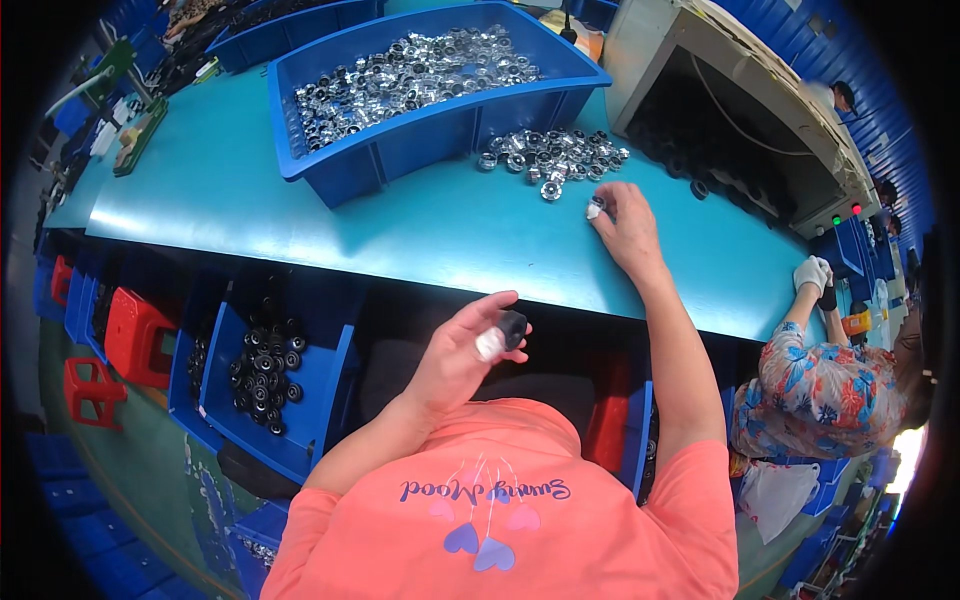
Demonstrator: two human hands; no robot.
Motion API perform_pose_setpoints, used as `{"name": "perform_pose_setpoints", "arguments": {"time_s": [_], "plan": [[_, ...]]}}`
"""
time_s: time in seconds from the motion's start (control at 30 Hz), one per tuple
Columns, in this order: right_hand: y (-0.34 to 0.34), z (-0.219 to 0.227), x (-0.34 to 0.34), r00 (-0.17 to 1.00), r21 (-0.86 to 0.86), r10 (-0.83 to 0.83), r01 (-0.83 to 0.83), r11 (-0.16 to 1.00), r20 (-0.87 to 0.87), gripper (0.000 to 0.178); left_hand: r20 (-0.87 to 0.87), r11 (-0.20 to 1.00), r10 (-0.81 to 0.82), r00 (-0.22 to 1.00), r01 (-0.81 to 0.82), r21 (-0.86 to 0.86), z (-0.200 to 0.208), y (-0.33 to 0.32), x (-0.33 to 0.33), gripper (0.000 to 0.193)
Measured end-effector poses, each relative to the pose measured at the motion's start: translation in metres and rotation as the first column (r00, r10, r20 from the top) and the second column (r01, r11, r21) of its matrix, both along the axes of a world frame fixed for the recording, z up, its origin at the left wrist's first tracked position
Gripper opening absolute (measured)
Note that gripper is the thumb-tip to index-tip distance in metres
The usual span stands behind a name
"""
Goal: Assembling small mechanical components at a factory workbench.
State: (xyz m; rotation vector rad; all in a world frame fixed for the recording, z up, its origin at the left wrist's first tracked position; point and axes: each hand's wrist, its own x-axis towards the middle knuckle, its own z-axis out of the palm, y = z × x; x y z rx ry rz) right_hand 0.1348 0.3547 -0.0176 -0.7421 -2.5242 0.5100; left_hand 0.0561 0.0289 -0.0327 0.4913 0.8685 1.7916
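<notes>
My left hand (452, 362) is raised over my lap, just short of the table edge. Thumb and fingers close on a small black round part (512, 328); something white, perhaps a thumb wrapping, shows beside it. Over the teal table (430, 255), my right hand (628, 228) pinches a small dark-and-clear piece (599, 203), with more white at the thumb tip. That hand is nearest a loose pile of shiny clear-and-black round parts (560, 158) lying on the tabletop. Behind the pile, a large blue bin (345, 165) holds many similar parts.
A grey box-like machine (690, 45) with a dark opening stands at the back right, black round parts by its mouth. Below the table at left, a blue crate (222, 385) holds black wheels near red stools (138, 335). A co-worker's gloved hands (813, 272) are at right.
</notes>
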Motion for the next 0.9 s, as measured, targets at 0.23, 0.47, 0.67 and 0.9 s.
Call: {"name": "perform_pose_setpoints", "arguments": {"time_s": [0.23,0.47,0.67,0.9], "plan": [[-0.101,0.023,0.05,0.952,-0.206,0.113,-0.176,0.963,-0.286,0.037,-0.906,0.914,0.219,0.363,-0.401,0.06,0.012,-0.001,-0.001,0.064],[-0.155,-0.004,0.088,0.9,-0.634,-0.034,-0.279,0.721,-0.435,0.038,-0.911,0.906,0.177,0.372,-0.424,0.003,0.01,0.006,0.003,0.052],[-0.17,-0.027,0.095,0.902,-0.802,-0.102,-0.317,0.506,-0.421,0.037,-0.911,0.893,0.104,0.4,-0.441,-0.092,0.009,0.007,0.006,0.049],[-0.179,-0.033,0.089,0.911,-0.815,-0.066,-0.33,0.477,-0.408,0.037,-0.87,0.887,0.069,0.488,-0.43,-0.17,0.013,0.003,0.005,0.045]]}}
